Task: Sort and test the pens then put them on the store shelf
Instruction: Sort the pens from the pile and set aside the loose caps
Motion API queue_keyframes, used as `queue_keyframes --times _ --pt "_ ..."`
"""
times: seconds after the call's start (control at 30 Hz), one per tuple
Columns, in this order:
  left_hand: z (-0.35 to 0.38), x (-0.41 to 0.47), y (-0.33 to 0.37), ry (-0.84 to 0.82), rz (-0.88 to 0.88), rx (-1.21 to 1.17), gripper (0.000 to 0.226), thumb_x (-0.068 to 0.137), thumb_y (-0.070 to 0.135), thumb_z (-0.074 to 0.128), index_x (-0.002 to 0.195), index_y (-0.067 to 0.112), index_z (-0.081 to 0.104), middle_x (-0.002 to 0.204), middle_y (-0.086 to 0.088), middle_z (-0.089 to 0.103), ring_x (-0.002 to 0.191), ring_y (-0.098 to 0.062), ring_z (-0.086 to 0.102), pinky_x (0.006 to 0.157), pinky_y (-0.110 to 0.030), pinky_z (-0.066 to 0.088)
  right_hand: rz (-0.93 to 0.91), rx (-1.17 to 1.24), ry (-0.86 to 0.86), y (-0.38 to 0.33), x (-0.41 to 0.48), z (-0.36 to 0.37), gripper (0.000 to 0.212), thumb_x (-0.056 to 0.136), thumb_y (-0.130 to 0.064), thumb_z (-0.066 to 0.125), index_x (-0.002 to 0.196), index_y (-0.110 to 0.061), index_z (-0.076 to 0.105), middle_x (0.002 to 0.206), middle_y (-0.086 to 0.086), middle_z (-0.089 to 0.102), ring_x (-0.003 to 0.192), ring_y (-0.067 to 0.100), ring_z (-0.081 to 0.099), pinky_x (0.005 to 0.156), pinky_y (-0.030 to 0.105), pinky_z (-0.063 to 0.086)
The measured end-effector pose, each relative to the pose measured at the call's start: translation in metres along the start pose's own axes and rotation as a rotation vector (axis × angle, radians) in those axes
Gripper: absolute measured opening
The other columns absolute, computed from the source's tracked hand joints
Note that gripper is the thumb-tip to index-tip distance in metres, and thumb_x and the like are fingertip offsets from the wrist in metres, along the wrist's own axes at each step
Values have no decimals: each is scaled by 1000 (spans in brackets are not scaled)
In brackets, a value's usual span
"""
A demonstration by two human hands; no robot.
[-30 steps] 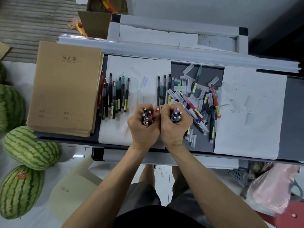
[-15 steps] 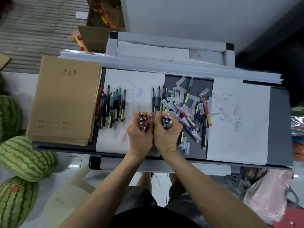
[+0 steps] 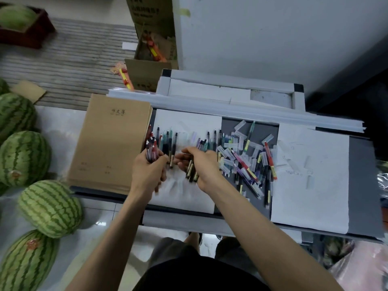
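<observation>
My left hand grips a bundle of red and dark pens over the left part of a white sheet. My right hand grips a second bundle of dark and purple pens, tips pointing away from me. Between the hands a row of dark pens lies on the sheet. To the right, a loose heap of pens and clear caps covers the grey tabletop.
A stack of brown notebooks lies at the table's left end. Another white sheet lies on the right. Several watermelons sit on the floor at left. Cardboard boxes stand beyond the table. A pink bag is at lower right.
My hands, pressed together with the bundles upright, have moved apart and tilted the pens flatter. The left hand shifted left toward the notebooks. The camera view tilted up and left.
</observation>
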State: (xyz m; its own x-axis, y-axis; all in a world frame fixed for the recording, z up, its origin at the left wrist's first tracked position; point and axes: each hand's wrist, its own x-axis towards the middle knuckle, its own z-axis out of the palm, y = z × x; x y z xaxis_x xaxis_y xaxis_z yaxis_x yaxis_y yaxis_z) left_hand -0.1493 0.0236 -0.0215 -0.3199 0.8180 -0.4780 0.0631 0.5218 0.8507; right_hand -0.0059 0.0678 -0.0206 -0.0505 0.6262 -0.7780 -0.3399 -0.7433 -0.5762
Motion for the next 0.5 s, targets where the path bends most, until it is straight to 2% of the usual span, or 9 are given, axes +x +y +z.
queue_keyframes --times 0.07,0.13,0.3,0.37,0.5 --pt "-10 3 3 -13 -26 -6 7 96 9 65 90 7 61 61 -5 56 53 -23 51 41 -30 39 -26 -61 17 -2 6 6 18 97 -2 60 91 12 69 86 27 76 74 36 75 72 39 65" --pt "-15 5 8 -35 -43 9 5 96 8 63 92 7 61 64 -6 57 54 -23 52 44 -32 41 -65 -175 54 -2 12 11 17 96 -4 61 91 10 70 85 24 77 79 37 77 77 44 65" --pt "-11 13 16 -79 -66 55 4 96 4 60 95 6 64 68 -6 60 56 -24 54 58 -42 48 -140 -387 123 -7 21 21 19 96 -9 61 87 3 72 78 15 77 71 28 78 69 40 66" --pt "-8 17 18 -77 -70 70 9 95 5 60 91 10 66 65 -4 60 55 -23 55 57 -41 49 -159 -426 140 -9 22 21 21 96 -9 60 86 4 73 74 14 77 68 26 78 67 37 66" --pt "-3 24 24 -92 -94 155 13 95 8 60 92 15 70 64 -4 64 56 -22 60 51 -34 50 -162 -495 155 -13 21 20 22 95 -10 59 86 5 72 76 13 77 68 23 78 69 39 66"
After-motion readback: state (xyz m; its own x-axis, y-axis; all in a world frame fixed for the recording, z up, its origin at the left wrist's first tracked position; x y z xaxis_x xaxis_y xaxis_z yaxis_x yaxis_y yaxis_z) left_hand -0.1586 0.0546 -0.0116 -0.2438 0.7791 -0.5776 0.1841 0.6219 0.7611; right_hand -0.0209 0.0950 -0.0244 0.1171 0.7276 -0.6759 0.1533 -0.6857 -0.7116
